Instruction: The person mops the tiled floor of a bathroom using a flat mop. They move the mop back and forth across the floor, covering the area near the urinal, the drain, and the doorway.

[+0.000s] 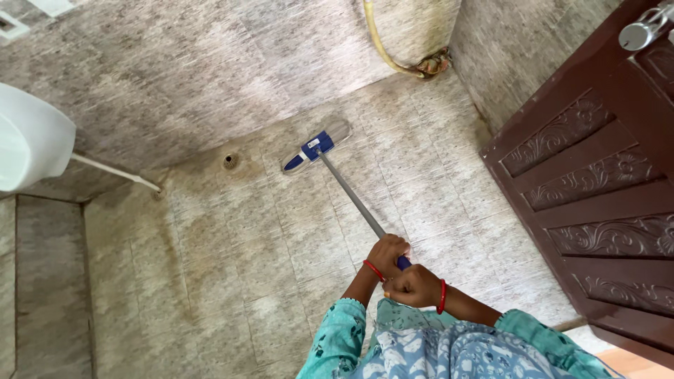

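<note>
A flat mop with a blue and white head (316, 145) rests on the tiled floor (232, 253) near the far wall. Its grey pole (351, 196) slants back toward me. My left hand (386, 254) grips the pole lower down, with a red bangle at the wrist. Just behind it, my right hand (414, 286) is closed around the blue end grip, also wearing a red bangle. Both sleeves are teal with a floral print.
A small round floor drain (230, 161) lies left of the mop head. A white basin (31, 137) with a white pipe (116, 172) hangs at the left wall. A yellow hose (382, 45) runs down the far corner. A carved dark brown door (597, 182) stands at the right.
</note>
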